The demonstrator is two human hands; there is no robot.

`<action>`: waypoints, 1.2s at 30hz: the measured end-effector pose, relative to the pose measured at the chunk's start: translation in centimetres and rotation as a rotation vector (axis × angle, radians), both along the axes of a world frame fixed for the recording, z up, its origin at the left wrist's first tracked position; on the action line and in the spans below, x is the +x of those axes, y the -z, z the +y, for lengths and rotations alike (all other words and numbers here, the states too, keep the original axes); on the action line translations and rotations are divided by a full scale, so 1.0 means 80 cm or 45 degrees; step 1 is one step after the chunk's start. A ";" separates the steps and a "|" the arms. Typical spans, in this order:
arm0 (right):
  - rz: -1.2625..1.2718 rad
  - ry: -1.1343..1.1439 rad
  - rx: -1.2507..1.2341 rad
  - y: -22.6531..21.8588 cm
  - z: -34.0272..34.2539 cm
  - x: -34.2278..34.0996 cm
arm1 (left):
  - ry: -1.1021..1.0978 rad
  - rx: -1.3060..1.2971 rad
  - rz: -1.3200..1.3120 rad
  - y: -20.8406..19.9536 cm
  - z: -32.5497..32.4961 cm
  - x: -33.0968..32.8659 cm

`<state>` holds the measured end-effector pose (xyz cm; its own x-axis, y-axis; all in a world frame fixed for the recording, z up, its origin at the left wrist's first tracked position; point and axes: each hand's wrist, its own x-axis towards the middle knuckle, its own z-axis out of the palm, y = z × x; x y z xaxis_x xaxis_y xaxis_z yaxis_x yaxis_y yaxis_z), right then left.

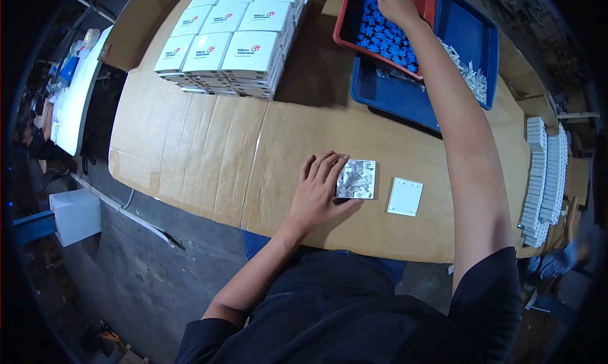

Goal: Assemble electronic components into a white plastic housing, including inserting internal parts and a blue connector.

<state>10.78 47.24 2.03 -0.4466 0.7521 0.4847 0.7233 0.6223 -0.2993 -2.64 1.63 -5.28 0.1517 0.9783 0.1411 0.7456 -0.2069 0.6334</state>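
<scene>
My left hand (315, 193) rests on the table's near part, its fingers at the upper left edge and its thumb along the near edge of a small square white plastic box (371, 180). Loose white and clear pieces (356, 179) lie inside that box. To its right is a flat white square cover (405, 197), apart from both hands. My right hand (398, 7) reaches far forward into a red tray (342, 30) of small blue plastic pieces (382, 40). Its fingers are bent together at the tray's far part, and their tips are partly hidden.
Stacked white boxes (209, 50) stand at the far left of the cardboard-covered table (196, 149). Under the red tray sits a blue tray (373, 93); another blue tray (465, 23) holds white sticks (472, 78). Rows of white pieces (538, 180) line the right edge.
</scene>
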 end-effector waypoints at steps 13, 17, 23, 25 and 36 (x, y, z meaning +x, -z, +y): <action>0.258 0.091 0.009 0.006 0.013 0.003 | 0.009 0.016 -0.027 0.007 -0.003 0.001; 0.566 0.032 -0.080 -0.025 -0.061 0.033 | 0.008 0.042 -0.050 0.011 -0.005 0.000; 1.076 0.053 -0.840 -0.012 -0.350 0.087 | -0.009 0.072 -0.049 0.010 -0.005 0.000; 1.054 0.175 -1.079 0.042 -0.428 0.112 | 0.003 0.099 -0.050 0.012 -0.005 0.002; 1.034 0.095 -1.116 0.066 -0.530 0.092 | -0.051 0.101 -0.110 0.014 -0.010 0.009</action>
<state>18.11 4.87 -3.25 -0.1884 0.9784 -0.0856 0.1522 -0.0570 -0.9867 -1.95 0.85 -6.37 0.0966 0.9685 0.2293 0.6978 -0.2302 0.6783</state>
